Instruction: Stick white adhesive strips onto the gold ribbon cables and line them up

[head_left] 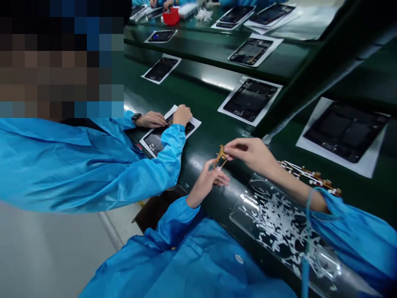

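A small amber flex cable (221, 154) is held up above the green bench, pinched between my two hands. My left hand (206, 178) grips its lower left part with thumb and forefinger, palm turned up and the other fingers loosely curled. From the right, my right hand (248, 151) pinches the cable's upper end with its fingertips. A thin strip of the cable hangs toward the left fingers. Below my right forearm lies a clear plastic tray (245, 221) strewn with white scraps (279, 215). More flex cables (310, 176) lie in a row behind that forearm.
At left a co-worker in a blue smock (93, 165) works with both hands on a tablet housing (153, 142). Several dark tablet housings (251, 99) on white sheets lie across the green bench (198, 111). A slanted post (310, 95) rises at right. A red box (171, 16) stands far back.
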Demonstrator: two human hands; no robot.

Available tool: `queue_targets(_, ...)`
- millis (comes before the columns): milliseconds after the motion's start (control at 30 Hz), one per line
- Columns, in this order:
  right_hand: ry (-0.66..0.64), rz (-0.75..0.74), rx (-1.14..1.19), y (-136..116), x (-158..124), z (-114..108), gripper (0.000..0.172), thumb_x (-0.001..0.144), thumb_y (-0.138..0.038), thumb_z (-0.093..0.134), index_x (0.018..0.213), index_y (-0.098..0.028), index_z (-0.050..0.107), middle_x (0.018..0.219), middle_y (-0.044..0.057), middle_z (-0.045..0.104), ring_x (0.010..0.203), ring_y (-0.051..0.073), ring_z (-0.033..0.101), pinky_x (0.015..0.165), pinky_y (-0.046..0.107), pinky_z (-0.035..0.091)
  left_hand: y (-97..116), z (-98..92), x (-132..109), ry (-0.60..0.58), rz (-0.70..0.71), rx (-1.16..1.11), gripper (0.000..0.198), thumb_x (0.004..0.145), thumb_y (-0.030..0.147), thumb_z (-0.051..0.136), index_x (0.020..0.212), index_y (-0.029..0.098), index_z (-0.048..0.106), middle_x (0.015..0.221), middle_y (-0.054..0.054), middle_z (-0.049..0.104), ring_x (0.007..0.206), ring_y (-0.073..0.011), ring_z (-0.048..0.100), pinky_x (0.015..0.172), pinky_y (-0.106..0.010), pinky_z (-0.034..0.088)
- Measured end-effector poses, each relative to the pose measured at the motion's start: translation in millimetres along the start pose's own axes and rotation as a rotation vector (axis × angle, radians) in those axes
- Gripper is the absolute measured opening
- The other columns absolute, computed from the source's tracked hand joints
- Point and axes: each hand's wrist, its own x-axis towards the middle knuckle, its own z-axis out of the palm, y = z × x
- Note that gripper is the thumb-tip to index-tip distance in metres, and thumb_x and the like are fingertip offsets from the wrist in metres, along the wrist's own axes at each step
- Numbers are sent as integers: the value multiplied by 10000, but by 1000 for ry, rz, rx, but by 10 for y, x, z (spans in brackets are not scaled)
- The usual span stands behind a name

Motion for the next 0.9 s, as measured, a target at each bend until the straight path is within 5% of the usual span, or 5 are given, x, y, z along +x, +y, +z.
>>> queue_targets(200,40,-1,-140,451,797,414,182,842,-315,661,823,-158,751,723,55,748,625,160,677,624,285,521,-121,-407,-47,184,-144,-36,932,911,553,641,1567,223,68,947,-97,771,705,-209,763,603,-276,580)
queue_targets(333,114,-2,-265,545,852,203,174,852,-273,639,864,-145,757,764,65,750,604,152,664,628,290,512,-156,-466,-109,157,-111,102,819,940,488,603,1570,222,151,893,-59,747,614,-161,721,457,-186,458)
queue_targets(500,246,34,-456,474,168,-845,301,909,-376,610,1043,-150,757,1036,111,757,728,137,689,694,285,497,-108,-380,-155,21,-83,291,316,936,414,593,1023,124,682,722,-12,649,582,-90,586,514,-186,409)
queue_targets(633,293,208,-632,628,-658,-1530,373,815,-513,714,770,-146,764,601,49,674,507,123,578,541,293,387,-98,-180,-109,-152,-80,401,260,872,381,693,878,125,734,717,-15,658,654,-105,568,627,-219,435)
queue_targets(900,217,269,-711,1329,-1260,-1460,639,819,-756,578,1002,-172,759,907,121,687,702,205,613,684,366,482,-57,232,24,-379,-58,490,259,915,382,654,922,138,741,766,-19,696,705,-114,591,670,-221,450)
